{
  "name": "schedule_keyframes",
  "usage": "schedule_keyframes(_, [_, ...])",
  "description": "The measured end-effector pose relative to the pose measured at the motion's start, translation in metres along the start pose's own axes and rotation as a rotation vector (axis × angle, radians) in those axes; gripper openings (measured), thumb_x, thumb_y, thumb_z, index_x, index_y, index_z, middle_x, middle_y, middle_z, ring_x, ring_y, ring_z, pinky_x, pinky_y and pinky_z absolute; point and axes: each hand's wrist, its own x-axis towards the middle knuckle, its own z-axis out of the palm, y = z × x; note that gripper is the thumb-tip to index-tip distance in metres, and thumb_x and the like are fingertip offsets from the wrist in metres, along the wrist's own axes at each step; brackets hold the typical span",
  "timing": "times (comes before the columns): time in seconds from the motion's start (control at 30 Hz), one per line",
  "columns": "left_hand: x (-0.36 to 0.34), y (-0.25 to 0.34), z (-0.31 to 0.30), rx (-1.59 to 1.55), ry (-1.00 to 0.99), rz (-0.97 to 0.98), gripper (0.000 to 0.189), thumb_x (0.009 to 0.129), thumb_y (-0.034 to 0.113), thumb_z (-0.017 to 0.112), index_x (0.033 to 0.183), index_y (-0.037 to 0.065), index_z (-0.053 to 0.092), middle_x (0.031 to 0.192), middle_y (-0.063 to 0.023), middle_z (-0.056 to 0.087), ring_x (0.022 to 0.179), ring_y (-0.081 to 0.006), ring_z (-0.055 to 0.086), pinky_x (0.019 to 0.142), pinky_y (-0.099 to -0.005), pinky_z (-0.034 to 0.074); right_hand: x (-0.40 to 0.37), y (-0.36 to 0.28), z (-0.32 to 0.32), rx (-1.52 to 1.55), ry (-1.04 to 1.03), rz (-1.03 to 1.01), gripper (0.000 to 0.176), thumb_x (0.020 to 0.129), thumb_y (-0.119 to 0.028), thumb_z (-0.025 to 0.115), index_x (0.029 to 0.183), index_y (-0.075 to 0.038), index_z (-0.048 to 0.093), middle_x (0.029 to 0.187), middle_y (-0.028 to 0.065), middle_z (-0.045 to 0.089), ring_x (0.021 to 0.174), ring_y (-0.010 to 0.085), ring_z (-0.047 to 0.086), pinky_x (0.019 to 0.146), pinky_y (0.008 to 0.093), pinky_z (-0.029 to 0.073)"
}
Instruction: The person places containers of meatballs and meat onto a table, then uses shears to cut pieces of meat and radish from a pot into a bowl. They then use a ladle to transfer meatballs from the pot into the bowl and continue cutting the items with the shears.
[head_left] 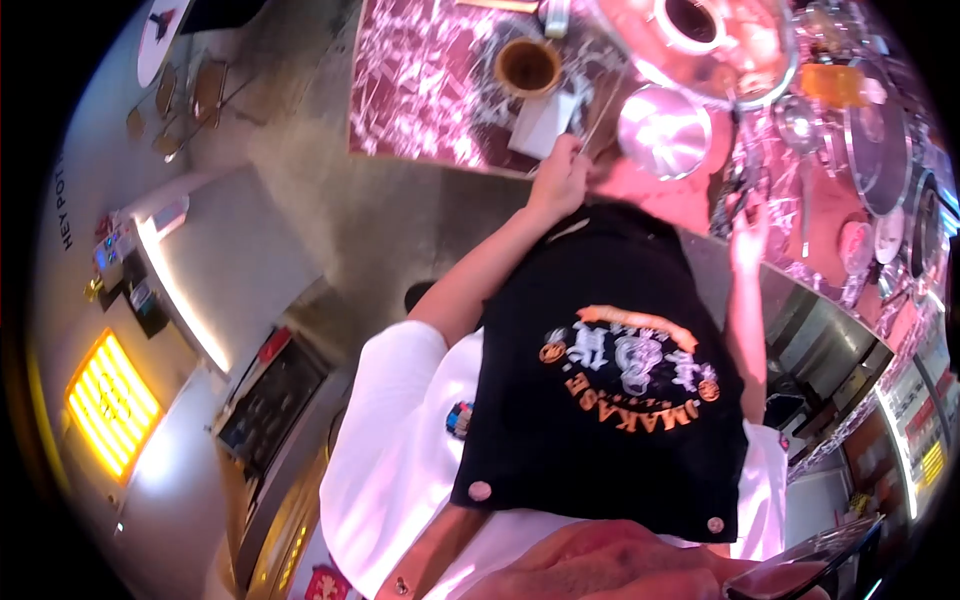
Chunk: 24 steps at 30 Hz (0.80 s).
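Observation:
My left hand is closed at the near edge of the pink marbled table, its fingers wrapped round a thin long-handled tool that points away from me. Just beyond that hand lies a white sheet, with a brown round cup behind it. To the right, my right hand is closed at a dark metal tool; its kind is blurred by the pink light. Between the two hands stands a shiny metal bowl.
A large round pan with a dark-filled cup in it stands at the back. Ladles, an orange container and round metal lids crowd the right side. A steel counter front is right of my black apron.

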Motion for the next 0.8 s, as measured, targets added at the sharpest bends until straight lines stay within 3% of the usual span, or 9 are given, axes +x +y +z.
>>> schedule_keyframes(0.03, [0.013, 0.008, 0.005, 0.058, 0.061, 0.068, 0.019, 0.093, 0.014, 0.047, 0.108, 0.004, 0.05, 0.079, -0.019, 0.064, 0.074, -0.0379, 0.064, 0.068, -0.0441, 0.049, -0.002, 0.001, -0.001, -0.014, 0.005, -0.017, 0.033, 0.091, 0.011, 0.046, 0.122, -0.001, 0.046, 0.107, 0.0082, 0.062, 0.099, 0.0149, 0.062, 0.09, 0.0277, 0.048])
schedule_keyframes(0.07, [0.021, 0.034, 0.005, 0.149, 0.096, 0.077, 0.018, 0.093, 0.016, 0.048, 0.107, 0.004, 0.051, 0.083, -0.0219, 0.065, 0.08, -0.0425, 0.064, 0.071, -0.0462, 0.049, -0.005, -0.005, 0.0, 0.038, 0.029, -0.013, 0.03, 0.092, 0.009, 0.048, 0.121, 0.0, 0.047, 0.105, 0.0072, 0.063, 0.096, 0.0135, 0.062, 0.087, 0.0263, 0.048])
schedule_keyframes(0.13, [0.045, 0.073, 0.006, 0.222, 0.066, 0.045, 0.02, 0.094, 0.018, 0.047, 0.107, 0.004, 0.052, 0.091, -0.0253, 0.066, 0.087, -0.0439, 0.064, 0.075, -0.0489, 0.049, -0.004, -0.014, -0.003, 0.02, 0.01, -0.077, 0.029, 0.091, 0.003, 0.061, 0.118, -0.001, 0.05, 0.096, 0.0019, 0.062, 0.087, 0.0084, 0.059, 0.081, 0.0225, 0.047])
schedule_keyframes(0.2, [0.074, 0.097, 0.008, 0.368, 0.078, 0.105, 0.022, 0.093, 0.018, 0.046, 0.109, 0.004, 0.053, 0.093, -0.0258, 0.066, 0.089, -0.0441, 0.063, 0.077, -0.0502, 0.049, 0.0, -0.021, -0.009, 0.036, 0.002, -0.07, 0.029, 0.09, 0.002, 0.064, 0.116, -0.002, 0.051, 0.094, 0.0003, 0.061, 0.086, 0.0072, 0.058, 0.081, 0.0216, 0.046])
schedule_keyframes(0.27, [0.109, 0.119, 0.006, 0.523, 0.109, 0.152, 0.024, 0.093, 0.018, 0.046, 0.11, 0.004, 0.055, 0.096, -0.0262, 0.066, 0.092, -0.0443, 0.063, 0.079, -0.0514, 0.049, 0.006, -0.035, -0.015, -0.027, -0.023, -0.104, 0.028, 0.09, 0.003, 0.064, 0.115, -0.002, 0.051, 0.094, -0.001, 0.06, 0.085, 0.006, 0.057, 0.079, 0.0201, 0.045])
schedule_keyframes(0.37, [0.158, 0.158, 0.0, 0.845, 0.108, 0.054, 0.03, 0.092, 0.024, 0.046, 0.112, 0.008, 0.062, 0.108, -0.0224, 0.066, 0.1, -0.0395, 0.064, 0.085, -0.0484, 0.051, 0.025, -0.03, -0.029, 0.004, -0.089, -0.131, 0.029, 0.09, 0.004, 0.063, 0.115, -0.002, 0.051, 0.092, -0.0021, 0.058, 0.085, 0.0047, 0.055, 0.078, 0.0188, 0.045])
schedule_keyframes(0.43, [0.191, 0.194, 0.0, 1.071, 0.076, -0.021, 0.033, 0.089, 0.024, 0.048, 0.115, 0.01, 0.065, 0.108, -0.0191, 0.068, 0.101, -0.0374, 0.065, 0.087, -0.0467, 0.051, 0.036, -0.034, -0.038, 0.079, -0.152, -0.098, 0.033, 0.089, 0.008, 0.059, 0.12, 0.0, 0.048, 0.096, 0.0011, 0.059, 0.088, 0.0071, 0.058, 0.08, 0.02, 0.047])
schedule_keyframes(0.53, [0.219, 0.248, 0.002, 1.184, 0.008, -0.14, 0.034, 0.084, 0.02, 0.054, 0.113, 0.006, 0.068, 0.112, -0.0201, 0.067, 0.105, -0.0355, 0.065, 0.09, -0.0437, 0.052, 0.048, -0.04, -0.053, 0.076, -0.203, -0.063, 0.04, 0.088, 0.012, 0.054, 0.126, 0.004, 0.044, 0.101, 0.0064, 0.06, 0.091, 0.0105, 0.06, 0.083, 0.0241, 0.051])
schedule_keyframes(0.8, [0.256, 0.263, 0.021, 1.289, -0.012, -0.262, 0.034, 0.079, 0.015, 0.061, 0.11, 0.004, 0.071, 0.113, -0.0172, 0.068, 0.105, -0.0311, 0.067, 0.089, -0.0394, 0.052, 0.079, -0.046, -0.105, -0.018, -0.344, -0.085, 0.047, 0.083, 0.002, 0.07, 0.124, 0.004, 0.046, 0.099, 0.0057, 0.06, 0.089, 0.0111, 0.058, 0.082, 0.0245, 0.047])
